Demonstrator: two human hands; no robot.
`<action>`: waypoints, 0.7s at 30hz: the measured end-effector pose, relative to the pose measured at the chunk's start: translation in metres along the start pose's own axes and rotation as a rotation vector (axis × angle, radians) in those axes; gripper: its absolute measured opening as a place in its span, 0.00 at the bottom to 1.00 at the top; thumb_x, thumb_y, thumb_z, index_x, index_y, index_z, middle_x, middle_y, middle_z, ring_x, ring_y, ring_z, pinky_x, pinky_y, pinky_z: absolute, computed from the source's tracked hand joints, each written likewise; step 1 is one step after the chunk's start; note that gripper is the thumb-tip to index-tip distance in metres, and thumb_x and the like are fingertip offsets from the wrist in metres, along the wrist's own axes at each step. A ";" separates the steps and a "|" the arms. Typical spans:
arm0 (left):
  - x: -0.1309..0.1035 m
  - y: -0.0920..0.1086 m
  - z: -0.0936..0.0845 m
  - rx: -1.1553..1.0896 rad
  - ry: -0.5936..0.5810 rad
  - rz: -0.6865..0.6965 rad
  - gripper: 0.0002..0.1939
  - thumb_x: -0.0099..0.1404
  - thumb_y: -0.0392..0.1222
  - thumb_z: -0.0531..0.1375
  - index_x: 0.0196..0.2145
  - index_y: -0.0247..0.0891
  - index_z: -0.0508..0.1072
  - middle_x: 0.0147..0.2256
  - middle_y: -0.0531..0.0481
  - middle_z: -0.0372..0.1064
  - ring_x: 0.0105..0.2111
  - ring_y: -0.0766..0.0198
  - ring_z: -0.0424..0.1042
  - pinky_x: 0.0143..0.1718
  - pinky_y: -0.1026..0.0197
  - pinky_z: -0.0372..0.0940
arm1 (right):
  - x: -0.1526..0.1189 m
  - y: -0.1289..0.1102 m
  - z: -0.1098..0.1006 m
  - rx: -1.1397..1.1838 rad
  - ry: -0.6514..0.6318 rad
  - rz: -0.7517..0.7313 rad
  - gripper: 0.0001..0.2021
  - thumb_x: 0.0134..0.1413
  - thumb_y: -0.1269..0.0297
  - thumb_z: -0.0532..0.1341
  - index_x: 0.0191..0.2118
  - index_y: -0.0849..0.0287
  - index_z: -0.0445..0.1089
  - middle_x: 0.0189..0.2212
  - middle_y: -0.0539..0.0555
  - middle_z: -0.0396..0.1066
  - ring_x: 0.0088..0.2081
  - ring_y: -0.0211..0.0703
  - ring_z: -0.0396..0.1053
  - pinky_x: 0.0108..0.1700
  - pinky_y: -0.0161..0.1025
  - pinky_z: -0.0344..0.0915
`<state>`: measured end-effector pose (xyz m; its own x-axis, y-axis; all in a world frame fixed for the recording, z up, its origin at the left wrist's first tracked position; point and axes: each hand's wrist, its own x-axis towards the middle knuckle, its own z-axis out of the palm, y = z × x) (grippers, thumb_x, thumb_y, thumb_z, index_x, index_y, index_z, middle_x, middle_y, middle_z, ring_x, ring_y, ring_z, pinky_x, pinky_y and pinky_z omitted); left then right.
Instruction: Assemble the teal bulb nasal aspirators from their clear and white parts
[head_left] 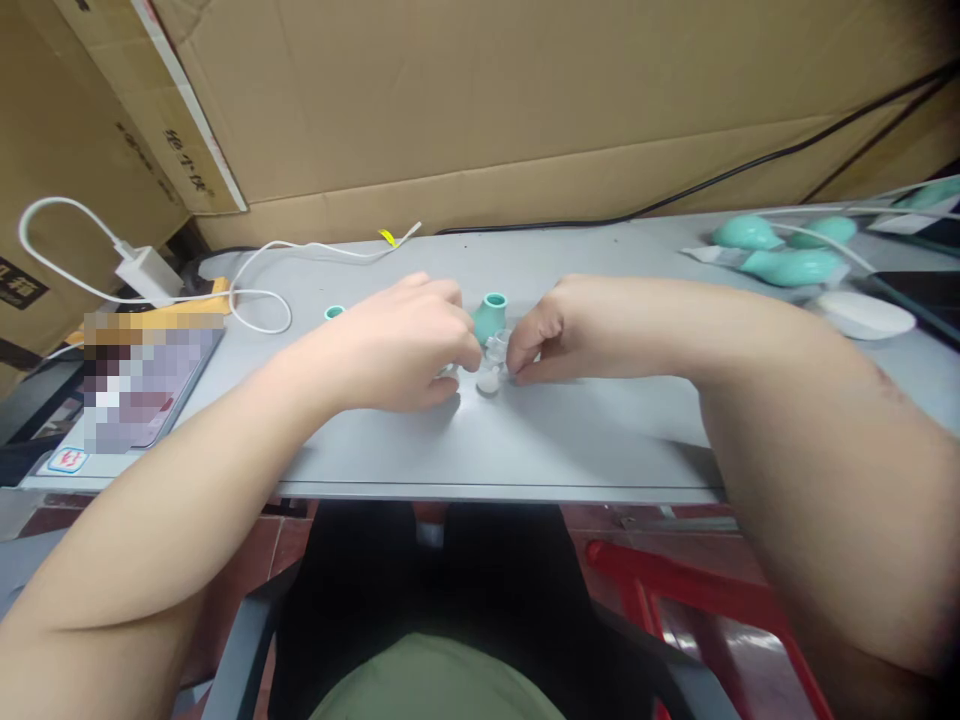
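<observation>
Item, left hand (409,345): over the middle of the grey table (487,450), finger and thumb bent close, a scrap of clear material showing between them; whether it is gripped, we cannot tell.

Item, right hand (544,330): fingers curled in at the small clear part (499,347); we see them meet its right edge, but cannot tell a firm pinch from a touch. The two hands are apart, with a narrow gap between.

Item, white round piece (489,381): in that gap, on the near side of the clear part. We cannot make out whether the two are joined.

Item, teal cone-shaped piece (491,318): upright, just beyond the clear part, its mouth uncovered, so we judge any fitting there undone.

Item, second teal piece (334,313): left, partly behind the left hand, open rim up, likewise uncapped.

Item, three rounded teal pieces (799,266): grouped far right, beside a white oval object (866,314), no hand on them.
</observation>
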<state>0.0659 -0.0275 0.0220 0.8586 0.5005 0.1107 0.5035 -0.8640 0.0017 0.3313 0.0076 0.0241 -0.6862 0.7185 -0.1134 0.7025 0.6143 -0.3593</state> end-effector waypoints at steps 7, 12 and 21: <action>0.003 0.006 -0.002 0.027 -0.158 -0.049 0.21 0.73 0.25 0.58 0.41 0.42 0.91 0.36 0.42 0.83 0.50 0.47 0.73 0.53 0.47 0.63 | -0.009 -0.002 -0.011 -0.076 0.052 0.036 0.07 0.61 0.60 0.72 0.33 0.49 0.88 0.24 0.46 0.80 0.23 0.41 0.70 0.26 0.43 0.60; -0.002 -0.005 -0.006 -0.142 -0.028 0.004 0.15 0.76 0.30 0.65 0.40 0.45 0.91 0.37 0.49 0.87 0.45 0.53 0.77 0.53 0.49 0.67 | -0.013 -0.008 -0.010 0.117 0.339 -0.147 0.10 0.64 0.60 0.71 0.30 0.52 0.81 0.22 0.48 0.75 0.24 0.38 0.64 0.29 0.44 0.60; -0.013 -0.033 -0.018 -0.706 0.478 -0.243 0.06 0.66 0.40 0.78 0.34 0.38 0.88 0.35 0.46 0.87 0.33 0.58 0.82 0.36 0.53 0.74 | 0.011 -0.022 0.022 0.702 0.579 -0.270 0.14 0.54 0.53 0.85 0.38 0.53 0.87 0.35 0.54 0.88 0.36 0.48 0.84 0.41 0.45 0.82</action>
<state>0.0368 -0.0067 0.0382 0.5239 0.7351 0.4302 0.3545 -0.6475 0.6746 0.3039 -0.0048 0.0105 -0.4765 0.7469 0.4638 0.1309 0.5820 -0.8026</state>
